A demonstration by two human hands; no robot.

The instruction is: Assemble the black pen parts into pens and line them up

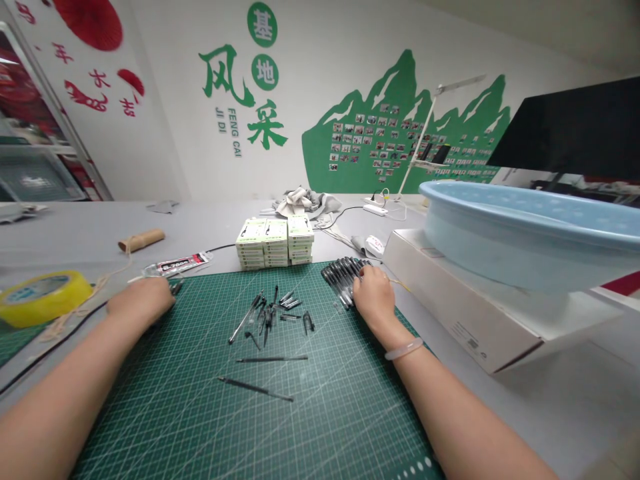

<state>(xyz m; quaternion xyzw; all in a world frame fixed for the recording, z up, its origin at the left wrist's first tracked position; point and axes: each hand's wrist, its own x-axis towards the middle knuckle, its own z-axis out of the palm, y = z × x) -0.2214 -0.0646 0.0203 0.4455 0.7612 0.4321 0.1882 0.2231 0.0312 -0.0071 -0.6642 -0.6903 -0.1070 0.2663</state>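
Observation:
My right hand (374, 293), with a pale bracelet on its wrist, is closed at the right end of a row of black pens (345, 277). Its fingertips are partly hidden, and they appear to grip a pen there. My left hand (143, 300) lies curled at the left edge of the green cutting mat (190, 427). A dark tip pokes out past its knuckles; what it belongs to is hidden. Between the hands lies a loose pile of black pen caps and small pen parts (270, 313). Nearer me rest two thin pen refills, an upper one (273, 359) and a lower one (257, 388).
Stacked small boxes (265, 243) stand at the mat's far edge. On the left are a yellow tape roll (75, 293), a packet (175, 265), string and a wooden piece (143, 240). A blue basin (515, 233) sits on a white box (450, 307) at right. Crumpled cloth (305, 202) lies behind.

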